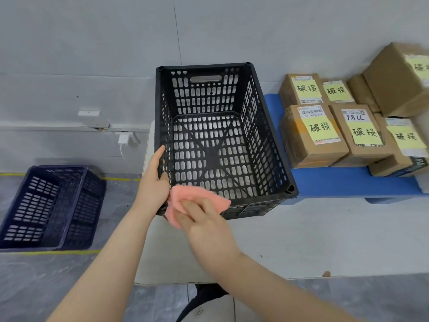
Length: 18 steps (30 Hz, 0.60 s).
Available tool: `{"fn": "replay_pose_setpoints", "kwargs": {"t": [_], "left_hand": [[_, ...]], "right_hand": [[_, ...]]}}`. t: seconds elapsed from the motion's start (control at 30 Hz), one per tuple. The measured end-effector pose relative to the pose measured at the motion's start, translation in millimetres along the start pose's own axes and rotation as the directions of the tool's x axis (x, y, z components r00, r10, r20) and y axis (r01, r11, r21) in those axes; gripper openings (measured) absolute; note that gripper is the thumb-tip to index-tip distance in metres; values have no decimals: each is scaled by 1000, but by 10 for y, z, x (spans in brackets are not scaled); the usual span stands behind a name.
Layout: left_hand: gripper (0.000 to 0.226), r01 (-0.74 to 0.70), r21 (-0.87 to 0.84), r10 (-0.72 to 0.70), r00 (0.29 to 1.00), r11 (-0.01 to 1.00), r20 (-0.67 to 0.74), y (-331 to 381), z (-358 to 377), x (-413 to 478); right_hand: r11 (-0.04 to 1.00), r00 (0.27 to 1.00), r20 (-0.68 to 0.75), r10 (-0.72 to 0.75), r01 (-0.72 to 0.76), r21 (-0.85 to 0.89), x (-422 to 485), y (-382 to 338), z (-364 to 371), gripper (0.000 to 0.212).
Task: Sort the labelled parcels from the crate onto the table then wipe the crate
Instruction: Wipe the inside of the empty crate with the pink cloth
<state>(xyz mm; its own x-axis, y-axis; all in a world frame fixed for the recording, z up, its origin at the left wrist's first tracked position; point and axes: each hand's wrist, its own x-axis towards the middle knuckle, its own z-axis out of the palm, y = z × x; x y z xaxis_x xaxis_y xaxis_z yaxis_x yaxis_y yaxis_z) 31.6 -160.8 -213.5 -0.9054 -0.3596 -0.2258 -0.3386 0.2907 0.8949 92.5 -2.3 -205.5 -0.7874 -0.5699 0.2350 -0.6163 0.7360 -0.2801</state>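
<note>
1. The black crate point(262, 135) is parked on the pale tabletop point(301, 240), near its left end, with the short sides facing toward and away from the camera. Its slotted bottom is fully on show.
2. The crate's left wall is gripped by the left hand point(154, 180) close to the near corner. The thumb is hooked inside and the fingers are wrapped round the outside.
3. A pink cloth point(185, 196) is pressed onto the crate's near rim by the right hand point(204, 219). The fingers are laid fairly straight on top of it, not curled round it. The cloth is bunched over the rim and partly hangs down the outer face. This bit is a little blurred, so the thumb can't be made out.
4. The parcels point(313, 133), all brown cardboard boxes, are gathered to the right of the crate on a blue mat point(348, 182). They're packed tight against each other, with a few stacked at the far right.
5. Yellow labels point(319, 127) with handwritten characters are stuck on the parcels' tops, alongside printed shipping stickers.
6. A blue crate point(46, 205) is left down on the floor point(34, 287), well to the left of the tabletop.
</note>
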Motion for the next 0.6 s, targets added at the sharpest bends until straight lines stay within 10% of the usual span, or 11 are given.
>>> {"fn": "replay_pose_setpoints", "kwargs": {"t": [0.33, 0.6], "left_hand": [[62, 36, -33, -35, 999, 999, 24, 35, 0, -15], [60, 50, -112, -46, 998, 992, 37, 28, 4, -13]], "right_hand": [[951, 969, -50, 243, -248, -184, -637, 1370, -681, 65], [944, 930, -165, 329, -328, 31, -392, 737, -243, 60]]}}
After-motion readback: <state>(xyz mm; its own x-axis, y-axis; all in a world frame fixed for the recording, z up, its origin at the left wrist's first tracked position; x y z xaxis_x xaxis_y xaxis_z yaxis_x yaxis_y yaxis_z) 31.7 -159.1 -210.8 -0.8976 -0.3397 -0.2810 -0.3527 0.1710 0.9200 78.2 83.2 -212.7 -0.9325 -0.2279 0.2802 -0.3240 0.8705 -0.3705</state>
